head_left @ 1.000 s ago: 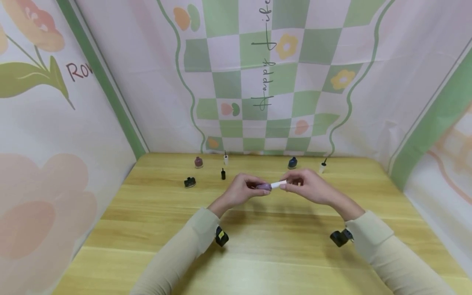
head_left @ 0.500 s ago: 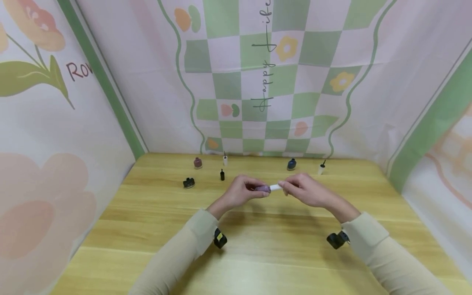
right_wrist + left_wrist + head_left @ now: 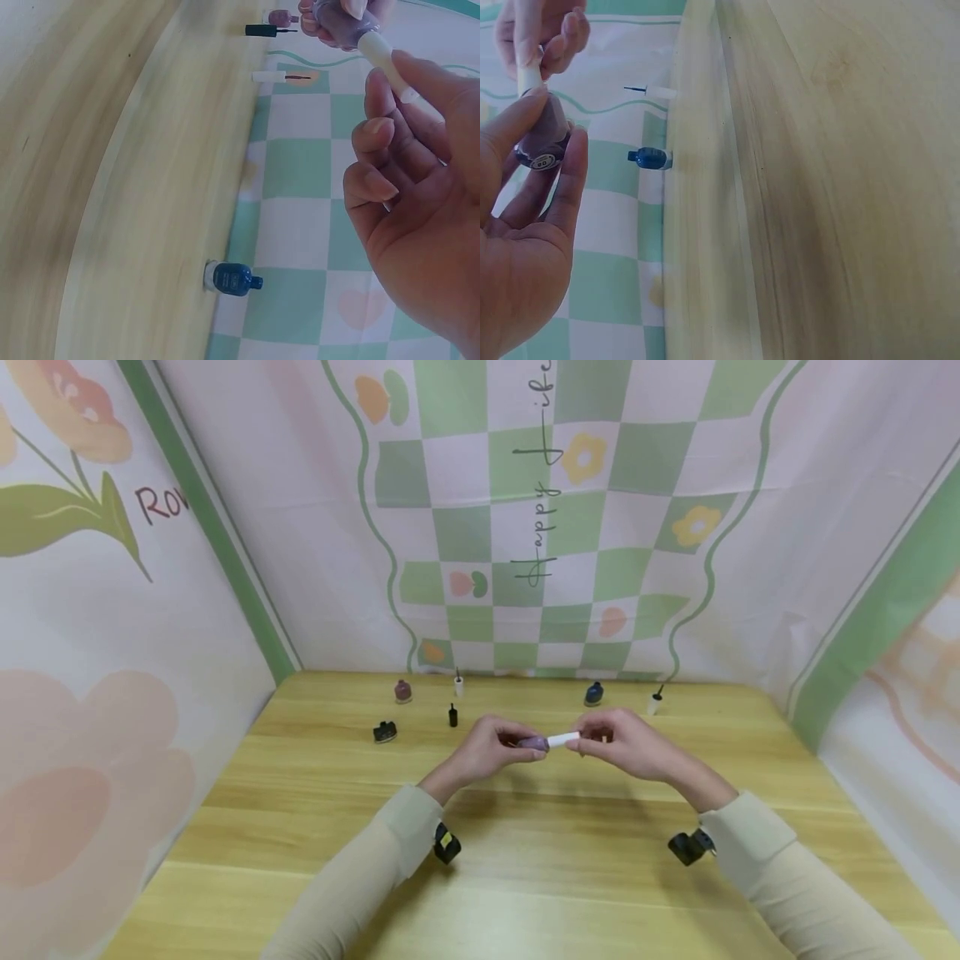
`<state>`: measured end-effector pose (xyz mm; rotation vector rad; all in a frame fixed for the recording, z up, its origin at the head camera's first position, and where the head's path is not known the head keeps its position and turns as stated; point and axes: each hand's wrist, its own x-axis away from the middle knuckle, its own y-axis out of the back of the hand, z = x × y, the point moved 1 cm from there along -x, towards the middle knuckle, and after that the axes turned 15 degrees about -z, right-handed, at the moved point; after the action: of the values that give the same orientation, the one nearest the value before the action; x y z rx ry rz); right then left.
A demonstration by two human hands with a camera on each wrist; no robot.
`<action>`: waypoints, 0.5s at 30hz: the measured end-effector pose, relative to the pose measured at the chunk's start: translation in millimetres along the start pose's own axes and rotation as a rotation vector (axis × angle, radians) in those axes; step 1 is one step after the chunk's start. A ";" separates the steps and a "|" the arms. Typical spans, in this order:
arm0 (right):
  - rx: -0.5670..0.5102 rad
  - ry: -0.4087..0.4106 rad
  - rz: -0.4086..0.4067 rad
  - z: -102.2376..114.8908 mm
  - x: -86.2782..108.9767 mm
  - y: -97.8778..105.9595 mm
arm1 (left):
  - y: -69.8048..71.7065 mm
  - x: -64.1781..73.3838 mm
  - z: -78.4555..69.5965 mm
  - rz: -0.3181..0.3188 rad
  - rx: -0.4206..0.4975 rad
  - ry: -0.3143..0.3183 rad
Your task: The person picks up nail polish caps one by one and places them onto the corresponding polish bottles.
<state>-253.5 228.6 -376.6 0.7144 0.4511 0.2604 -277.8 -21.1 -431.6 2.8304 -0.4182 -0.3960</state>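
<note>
My left hand (image 3: 483, 750) grips a purple nail polish bottle (image 3: 534, 743) above the middle of the table, its fingers and thumb around the glass body. A long white cap (image 3: 562, 740) sits on the bottle's neck and points right. The thumb and index finger of my right hand (image 3: 626, 745) pinch the far end of that cap. In the left wrist view the bottle (image 3: 546, 135) shows a round label on its base. The right wrist view shows the cap (image 3: 388, 66) between thumb and index, with the other fingers loosely curled.
On the wooden table (image 3: 525, 877), a mauve bottle (image 3: 403, 692), a black bottle (image 3: 385, 732) and a blue bottle (image 3: 594, 694) stand uncapped. A white brush cap (image 3: 459, 685), a black one (image 3: 453, 716) and another white one (image 3: 656, 702) stand with brushes upward. Patterned cloth (image 3: 517, 610) hangs behind.
My right hand shifts slightly along the white cap, fingers drawn in half a second ago and now farther out at its end. The left hand and bottle stay nearly still.
</note>
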 end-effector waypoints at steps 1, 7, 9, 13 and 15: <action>-0.001 0.003 0.004 0.1 0.0 -0.2 | 0.0 0.2 0.2 0.001 0.002 -0.002; 0.003 0.025 0.051 1.4 0.6 -0.7 | -1.3 1.8 -0.5 0.001 0.023 -0.023; -0.001 0.029 0.068 1.3 0.4 -1.0 | -2.1 2.2 -1.4 -0.001 0.023 -0.029; -0.040 0.030 0.114 0.6 -0.7 -2.9 | -3.0 2.4 -2.3 -0.004 0.013 -0.031; -0.063 0.017 0.124 0.4 -1.1 -3.1 | -2.9 2.2 -2.4 -0.004 0.004 -0.028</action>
<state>-254.0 225.7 -378.2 0.6798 0.4139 0.3959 -274.3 -18.6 -430.7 2.8326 -0.4192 -0.4373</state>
